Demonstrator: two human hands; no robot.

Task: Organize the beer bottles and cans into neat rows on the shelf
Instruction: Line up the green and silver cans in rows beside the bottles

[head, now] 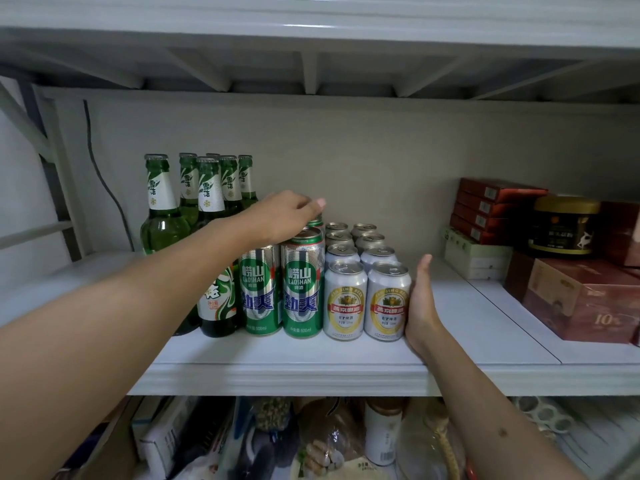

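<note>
Several green beer bottles (162, 216) stand at the left of the white shelf (284, 372). Beside them are tall green cans (302, 289) in rows going back, then two rows of short silver cans (387, 301). My left hand (282, 214) reaches over the tall cans, its curled fingers on the top of a green can (316, 221) further back. My right hand (420, 303) stands flat and upright, palm pressed against the right side of the front silver can.
Red and brown boxes (581, 299), a stack of red cartons (491, 206) and a dark tub (562, 225) fill the shelf's right end. Bare shelf lies between them and my right hand. Bags and packets crowd the lower shelf (311, 441).
</note>
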